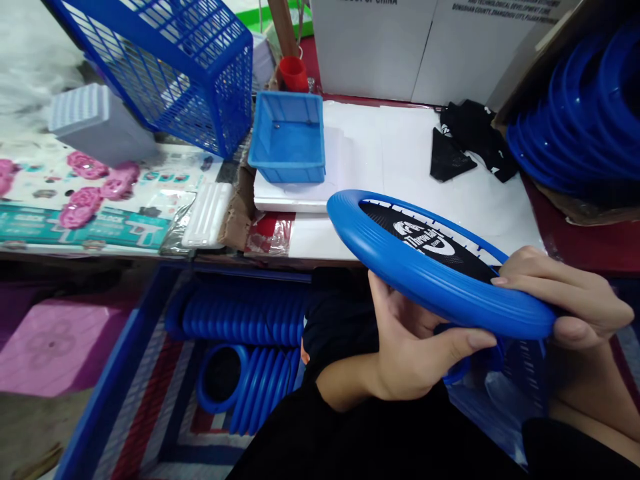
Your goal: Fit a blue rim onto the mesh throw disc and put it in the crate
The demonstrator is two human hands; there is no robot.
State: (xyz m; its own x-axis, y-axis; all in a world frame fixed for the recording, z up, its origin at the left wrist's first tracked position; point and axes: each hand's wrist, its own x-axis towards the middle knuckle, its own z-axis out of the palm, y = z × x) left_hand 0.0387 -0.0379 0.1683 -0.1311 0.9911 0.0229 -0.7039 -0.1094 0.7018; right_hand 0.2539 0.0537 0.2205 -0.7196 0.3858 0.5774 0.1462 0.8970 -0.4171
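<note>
1. Both hands grip one blue ring [440,267] with black mesh stretched across it, held tilted above the lap, off the near edge of the bench [400,167].
2. Left hand [415,340] is closed under the ring's near rim, thumb along its outer wall; right hand [570,300] is curled over the rim at the ring's right end.
3. Finished-looking rings [245,333] lie stacked in the bin [115,393] below the bench's near edge.
4. More bare rings [580,113] wait in a box at the far right corner, and black mesh pieces [465,140] lie near them, so work seems partway.
</note>
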